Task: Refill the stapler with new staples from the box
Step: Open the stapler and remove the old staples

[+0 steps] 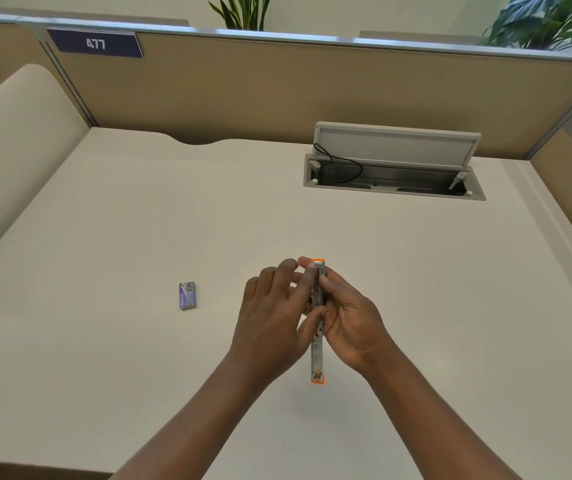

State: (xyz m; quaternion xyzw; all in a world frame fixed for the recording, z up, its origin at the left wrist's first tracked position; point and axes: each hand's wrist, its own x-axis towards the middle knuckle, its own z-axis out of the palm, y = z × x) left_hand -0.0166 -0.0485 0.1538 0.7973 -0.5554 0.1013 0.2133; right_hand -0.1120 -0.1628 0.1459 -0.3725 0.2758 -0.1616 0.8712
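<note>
Two bare forearms are coming in from the near edge and are meeting over the middle of the white bench [104, 341]. The left hand [274, 317] and the right hand [352, 320] are holding the stapler [316, 358] between them. The stapler is lying open and long, with one orange end pointing far and the other pointing near, its metal rail showing. The right hand's fingers [333, 285] are curling round its right side. The left thumb and forefinger are pinching its left side, while the other left fingers [286, 271] are standing loosely spread. The small blue staple box [187, 295] is lying flat on the bench, well apart to the left of the hands. At the far right, a cable tray [395, 185] in the bench is standing with its lid raised and a black cable inside. A beige partition [277, 84] with a label [95, 43] reading 477 is closing the far side, and green plants [551, 22] are showing behind it.
</note>
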